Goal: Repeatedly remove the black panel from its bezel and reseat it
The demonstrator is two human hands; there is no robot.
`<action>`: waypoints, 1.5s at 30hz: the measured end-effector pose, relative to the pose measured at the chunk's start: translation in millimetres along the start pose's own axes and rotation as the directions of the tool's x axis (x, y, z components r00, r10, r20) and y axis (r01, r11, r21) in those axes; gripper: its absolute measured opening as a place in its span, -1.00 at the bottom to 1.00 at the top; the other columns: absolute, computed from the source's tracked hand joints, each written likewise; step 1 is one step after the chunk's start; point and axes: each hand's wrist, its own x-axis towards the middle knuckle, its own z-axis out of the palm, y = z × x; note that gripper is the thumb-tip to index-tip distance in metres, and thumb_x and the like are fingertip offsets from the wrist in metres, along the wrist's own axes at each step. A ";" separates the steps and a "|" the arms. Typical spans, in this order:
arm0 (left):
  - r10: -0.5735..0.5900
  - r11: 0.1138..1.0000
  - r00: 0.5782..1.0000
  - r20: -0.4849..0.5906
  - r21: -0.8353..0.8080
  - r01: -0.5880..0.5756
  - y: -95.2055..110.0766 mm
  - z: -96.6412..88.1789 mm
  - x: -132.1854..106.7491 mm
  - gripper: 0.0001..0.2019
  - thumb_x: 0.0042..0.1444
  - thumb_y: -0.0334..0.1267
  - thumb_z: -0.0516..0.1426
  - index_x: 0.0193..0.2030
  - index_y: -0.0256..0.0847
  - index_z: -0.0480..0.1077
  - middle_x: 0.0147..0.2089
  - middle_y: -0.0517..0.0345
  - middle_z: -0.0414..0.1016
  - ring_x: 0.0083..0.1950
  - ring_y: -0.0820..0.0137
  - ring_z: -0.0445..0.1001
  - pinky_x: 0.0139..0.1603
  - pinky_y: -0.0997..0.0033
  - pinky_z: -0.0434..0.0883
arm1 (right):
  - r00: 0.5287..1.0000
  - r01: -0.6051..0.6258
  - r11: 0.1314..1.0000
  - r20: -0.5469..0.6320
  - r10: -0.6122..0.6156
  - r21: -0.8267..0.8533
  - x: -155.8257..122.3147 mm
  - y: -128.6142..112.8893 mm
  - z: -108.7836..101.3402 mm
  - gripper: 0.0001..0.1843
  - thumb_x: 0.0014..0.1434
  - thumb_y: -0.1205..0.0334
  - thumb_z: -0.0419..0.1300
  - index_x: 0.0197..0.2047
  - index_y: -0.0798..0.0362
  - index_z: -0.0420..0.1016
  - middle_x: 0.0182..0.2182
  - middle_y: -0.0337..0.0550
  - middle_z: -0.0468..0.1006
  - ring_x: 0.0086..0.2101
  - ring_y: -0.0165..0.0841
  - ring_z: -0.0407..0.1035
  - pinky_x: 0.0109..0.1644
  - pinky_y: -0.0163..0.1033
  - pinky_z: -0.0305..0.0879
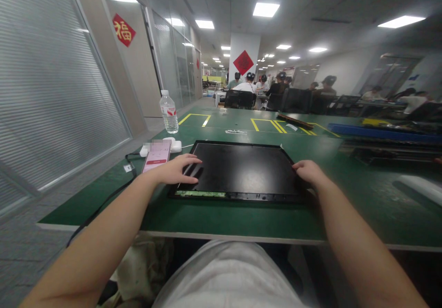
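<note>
A flat black panel (241, 167), like a screen lying face down, rests on the green table (214, 218) in front of me. A thin green circuit strip (200, 193) shows along its near left edge. My left hand (177, 169) lies on the panel's left side with fingers stretched out flat. My right hand (309, 171) rests on the panel's right edge, fingers curled down over it.
A phone with a pink screen (156, 157), a white charger (174, 145) and a black cable (103, 202) lie left of the panel. A water bottle (169, 111) stands behind them. Blue and black trays (380, 133) sit at the right. Several people sit at far desks.
</note>
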 end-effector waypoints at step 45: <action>0.031 0.985 0.988 -0.152 0.173 -0.005 -4.8 0.0 7.9 -0.58 0.08 -0.17 0.12 0.07 -0.23 0.50 0.16 -0.06 0.52 0.19 0.12 0.45 0.28 0.14 0.30 | 0.999 -0.025 1.000 0.029 0.025 -0.004 -1.3 -2.5 -0.4 -0.54 -0.04 0.54 0.14 -0.09 0.13 0.67 -0.11 0.03 0.64 -0.13 -0.21 0.52 -0.07 -0.28 0.37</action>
